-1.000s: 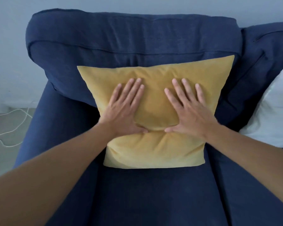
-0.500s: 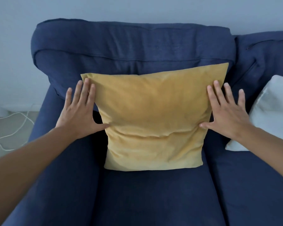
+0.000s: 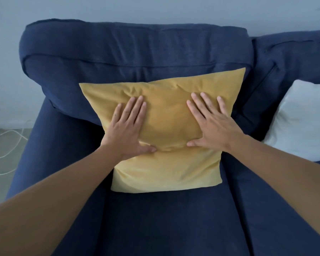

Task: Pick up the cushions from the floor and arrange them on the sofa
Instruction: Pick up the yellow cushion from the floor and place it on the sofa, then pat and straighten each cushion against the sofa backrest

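1. The square mustard-yellow fabric cushion (image 3: 166, 137) is standing on the seat of the dark navy upholstered sofa (image 3: 137, 228), its far edge leaning against the back pad, tilted slightly so the right top corner sits higher than the left.
2. The left hand (image 3: 127, 132) is lying flat on the cushion's left half, fingers spread wide and gripping nothing; the thumb is digging into a crease across the middle.
3. The right hand (image 3: 211, 124) is mirroring it on the right half, palm down, fingers splayed, also holding nothing.
4. Step in hand, as I judge it: patting and plumping the cushion into its final pose.
5. To do it well: keep pressure even on both sides so the filling spreads evenly; smooth the crease between the thumbs; level the low left corner; seat the near edge squarely on the sofa seat.
6. A white soft cushion (image 3: 301, 122) is resting at the right, against the neighbouring back pad, near but apart from the yellow one.
7. White cables (image 3: 6, 143) are trailing on the floor at far left.
8. Brands, labels, writing: none readable anywhere.
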Demonstrator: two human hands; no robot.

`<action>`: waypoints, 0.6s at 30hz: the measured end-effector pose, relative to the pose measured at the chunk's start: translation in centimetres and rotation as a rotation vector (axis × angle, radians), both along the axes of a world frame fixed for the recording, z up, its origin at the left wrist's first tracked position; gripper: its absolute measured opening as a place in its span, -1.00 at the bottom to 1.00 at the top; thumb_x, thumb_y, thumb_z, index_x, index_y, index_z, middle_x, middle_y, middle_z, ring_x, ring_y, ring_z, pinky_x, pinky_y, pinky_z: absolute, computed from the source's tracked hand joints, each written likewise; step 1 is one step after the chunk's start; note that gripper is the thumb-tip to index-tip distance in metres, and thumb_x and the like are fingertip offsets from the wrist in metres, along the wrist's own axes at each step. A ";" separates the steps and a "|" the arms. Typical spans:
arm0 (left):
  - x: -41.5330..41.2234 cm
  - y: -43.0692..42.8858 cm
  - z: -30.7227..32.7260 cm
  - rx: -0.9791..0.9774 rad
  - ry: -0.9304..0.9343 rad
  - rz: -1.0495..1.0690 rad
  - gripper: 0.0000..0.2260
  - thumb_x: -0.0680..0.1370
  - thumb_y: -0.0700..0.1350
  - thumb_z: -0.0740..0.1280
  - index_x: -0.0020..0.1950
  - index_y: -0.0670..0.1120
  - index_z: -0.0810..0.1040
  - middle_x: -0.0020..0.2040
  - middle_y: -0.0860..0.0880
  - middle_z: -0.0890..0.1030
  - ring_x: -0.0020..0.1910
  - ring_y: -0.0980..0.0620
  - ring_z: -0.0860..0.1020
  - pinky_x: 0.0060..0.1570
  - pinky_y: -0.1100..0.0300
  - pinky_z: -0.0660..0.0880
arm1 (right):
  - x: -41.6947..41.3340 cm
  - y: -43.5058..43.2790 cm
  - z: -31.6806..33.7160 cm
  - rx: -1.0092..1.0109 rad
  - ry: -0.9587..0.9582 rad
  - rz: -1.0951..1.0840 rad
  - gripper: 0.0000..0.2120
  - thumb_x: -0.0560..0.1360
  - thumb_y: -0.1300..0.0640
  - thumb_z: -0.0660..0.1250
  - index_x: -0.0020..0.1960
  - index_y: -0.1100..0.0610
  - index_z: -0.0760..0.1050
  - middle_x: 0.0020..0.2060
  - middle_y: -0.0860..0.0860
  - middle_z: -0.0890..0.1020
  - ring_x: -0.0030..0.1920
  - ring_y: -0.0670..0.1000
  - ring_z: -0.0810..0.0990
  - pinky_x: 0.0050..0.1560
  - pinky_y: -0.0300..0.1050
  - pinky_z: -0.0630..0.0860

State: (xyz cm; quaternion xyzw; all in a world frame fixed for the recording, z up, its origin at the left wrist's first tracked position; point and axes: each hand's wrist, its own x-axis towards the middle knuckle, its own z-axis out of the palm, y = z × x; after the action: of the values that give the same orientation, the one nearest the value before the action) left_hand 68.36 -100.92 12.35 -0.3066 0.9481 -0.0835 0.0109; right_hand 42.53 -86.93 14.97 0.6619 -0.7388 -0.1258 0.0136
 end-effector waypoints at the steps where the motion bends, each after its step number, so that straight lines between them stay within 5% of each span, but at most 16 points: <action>1: 0.5 -0.2 -0.1 -0.009 -0.013 0.016 0.21 0.36 0.65 0.03 0.66 -0.20 -0.27 0.68 -0.13 -0.25 0.65 -0.12 -0.24 0.60 -0.18 -0.10 | -0.6 0.5 -0.1 0.002 0.016 -0.022 0.21 0.36 -0.57 0.15 0.62 0.11 -0.39 0.60 0.07 -0.37 0.60 0.14 -0.34 0.54 0.34 -0.21; 10: 4.4 -0.8 1.7 0.055 -0.058 0.208 0.27 0.30 0.69 -0.04 0.64 -0.24 -0.29 0.66 -0.18 -0.31 0.64 -0.11 -0.30 0.60 -0.18 -0.11 | -6.1 5.4 -0.2 -0.016 0.069 -0.266 0.23 0.36 -0.55 0.21 0.61 0.12 -0.40 0.61 0.13 -0.33 0.61 0.23 -0.26 0.54 0.33 -0.17; 18: -3.0 7.7 3.5 0.106 0.072 -0.117 0.06 0.50 0.51 0.12 0.68 -0.20 -0.17 0.69 -0.14 -0.19 0.66 -0.07 -0.19 0.60 -0.18 -0.01 | -12.2 15.4 0.1 -0.053 -0.024 -0.336 0.08 0.45 -0.46 0.17 0.64 0.12 -0.29 0.64 0.12 -0.23 0.62 0.19 -0.21 0.55 0.29 -0.09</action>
State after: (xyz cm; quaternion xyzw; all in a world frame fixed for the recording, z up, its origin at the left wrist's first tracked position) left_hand 65.41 -93.26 15.85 -0.2523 0.9673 -0.0225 -0.0116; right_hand 30.37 -71.49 15.06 0.5298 -0.8424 -0.0986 0.0009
